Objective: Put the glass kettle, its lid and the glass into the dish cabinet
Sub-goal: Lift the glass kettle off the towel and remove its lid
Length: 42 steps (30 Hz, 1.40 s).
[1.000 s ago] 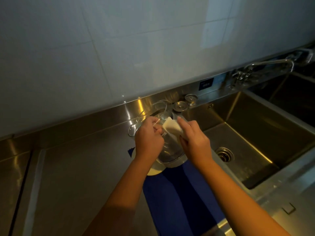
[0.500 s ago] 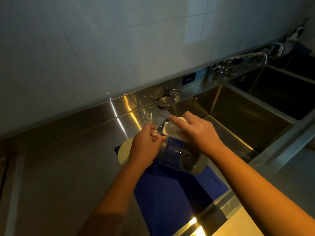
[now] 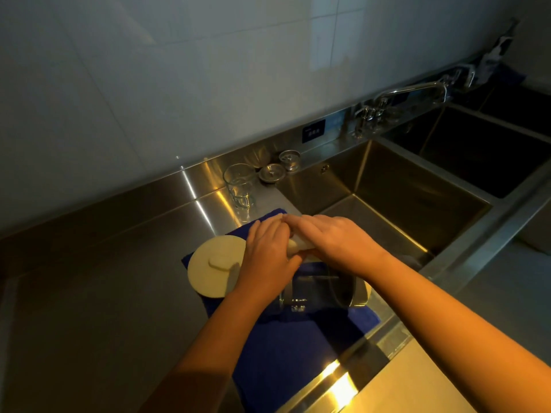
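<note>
Your left hand (image 3: 268, 257) gripped the tipped glass kettle (image 3: 316, 290), right hand (image 3: 331, 242) hold unclear; lid (image 3: 214, 266) and glass (image 3: 240, 186) sat uncollected, nothing apparently stowed.

Left hand (image 3: 268, 254), right hand (image 3: 334, 239) grip glass kettle (image 3: 322, 290), tipped sideways over towel (image 3: 292, 347); lid (image 3: 214, 269) beside.

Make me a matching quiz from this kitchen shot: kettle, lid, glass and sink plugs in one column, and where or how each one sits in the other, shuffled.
Column one
1. kettle
2. lid
3. glass
4. sink plugs

Column two
A. upright on the bare counter, behind the towel
B. side by side at the back left corner of the sink
C. lying on its side on the blue towel
D. flat, knob up, at the towel's left edge

Pairs: 1-C, 2-D, 3-A, 4-B
</note>
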Motion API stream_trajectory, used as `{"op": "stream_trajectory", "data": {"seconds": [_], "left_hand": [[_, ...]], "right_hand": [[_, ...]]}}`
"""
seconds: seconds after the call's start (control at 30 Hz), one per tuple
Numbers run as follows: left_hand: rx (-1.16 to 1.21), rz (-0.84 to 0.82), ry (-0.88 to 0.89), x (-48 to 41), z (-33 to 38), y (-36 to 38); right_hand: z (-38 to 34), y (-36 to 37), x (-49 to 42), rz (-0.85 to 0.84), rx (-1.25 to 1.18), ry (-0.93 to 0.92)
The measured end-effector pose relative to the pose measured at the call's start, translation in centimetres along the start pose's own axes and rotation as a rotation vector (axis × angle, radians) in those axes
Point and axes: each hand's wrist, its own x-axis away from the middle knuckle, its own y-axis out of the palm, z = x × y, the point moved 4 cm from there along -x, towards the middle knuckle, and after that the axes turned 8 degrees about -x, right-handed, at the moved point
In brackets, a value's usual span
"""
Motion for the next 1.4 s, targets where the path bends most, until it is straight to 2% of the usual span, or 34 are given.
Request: {"op": "stream_trajectory", "data": {"seconds": [0.27,0.57,0.87,1.03,1.23,1.4], "left_hand": [[-0.169,0.103,0.053,0.1,1.2,-0.3],[-0.315,0.150,0.177,0.7,4.1,0.4],[-0.318,0.177,0.124,1.8,4.5,0.2],[-0.286,0.157,0.083,3.0,4.1,-0.2],[-0.258,0.126,0.035,4.5,2.4,-0.8],[-0.287,0.110,-0.025,5.7,-0.1,-1.6]], "right_hand": [[0.4,-0.3,0.2,0.042,-0.056,0.016],[2.5,0.0,5.1,0.030,-0.063,0.109],[1.3,-1.6,3.9,0.102,0.061,0.063],[-0.3,-2.5,2.8,0.084,0.179,0.018],[-2.4,-1.7,2.0,0.009,0.156,0.078],[-3.2,-1.9,2.2,0.051,0.118,0.200]]}}
